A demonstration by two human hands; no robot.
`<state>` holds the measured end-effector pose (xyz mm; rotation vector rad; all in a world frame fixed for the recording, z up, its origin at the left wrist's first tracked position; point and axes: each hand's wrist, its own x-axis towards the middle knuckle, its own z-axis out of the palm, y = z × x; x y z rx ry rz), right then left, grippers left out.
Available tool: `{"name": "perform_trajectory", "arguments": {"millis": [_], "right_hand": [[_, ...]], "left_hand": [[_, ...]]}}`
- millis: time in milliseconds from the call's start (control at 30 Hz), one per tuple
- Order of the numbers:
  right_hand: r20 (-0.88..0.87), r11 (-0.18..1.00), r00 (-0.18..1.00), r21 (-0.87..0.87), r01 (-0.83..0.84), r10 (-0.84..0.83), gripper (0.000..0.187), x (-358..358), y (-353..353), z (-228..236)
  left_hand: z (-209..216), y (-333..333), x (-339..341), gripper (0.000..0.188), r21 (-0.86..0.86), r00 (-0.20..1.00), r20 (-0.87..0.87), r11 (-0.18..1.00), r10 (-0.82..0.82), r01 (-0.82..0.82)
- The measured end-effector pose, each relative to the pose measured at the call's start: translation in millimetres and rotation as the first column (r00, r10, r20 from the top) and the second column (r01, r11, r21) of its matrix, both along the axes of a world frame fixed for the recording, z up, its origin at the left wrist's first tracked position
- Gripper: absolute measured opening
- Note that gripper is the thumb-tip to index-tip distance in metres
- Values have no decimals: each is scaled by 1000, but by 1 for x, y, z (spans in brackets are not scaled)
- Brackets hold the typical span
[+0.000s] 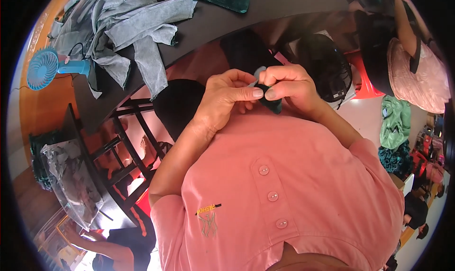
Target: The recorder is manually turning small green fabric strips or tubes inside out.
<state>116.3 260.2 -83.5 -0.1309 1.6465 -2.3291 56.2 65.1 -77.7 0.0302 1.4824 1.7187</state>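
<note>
Small green cloth [273, 105], held in the air on my side of the table [284, 1], clear of its edge. Left hand [219, 99]: thumb and fingers pinched on it. Right hand [293, 85]: thumb pressed toward curled forefinger, gripping it too. Should handle light, soft and floppy, perhaps a bit slippery; unlikely to break. Best held by the edges, thumbs close together. My fingers cover most of it; can't tell whether the grey tip [259, 73], on the table side, belongs to it.
</note>
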Motion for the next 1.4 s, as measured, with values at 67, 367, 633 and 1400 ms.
{"name": "perform_trajectory", "arguments": {"millis": [67, 367, 633, 1400], "right_hand": [[-47, 999, 998, 17, 46, -46, 13, 4, 0, -4], [-319, 956, 947, 267, 126, -36, 17, 12, -8, 20], [-253, 962, 937, 65, 265, -241, 15, -5, -9, 38], [-228, 939, 923, 81, 335, -309, 19, -19, -41, 45]], "left_hand": [[3, 4, -1, 23, 41, 996, 87, 999, -26, 23], [30, 12, 6, 11, 198, 872, -304, 921, 384, -336], [27, 9, 16, 22, 351, 922, -39, 869, 386, -349], [37, -3, -9, 18, 651, 896, 11, 677, 444, -343]]}}
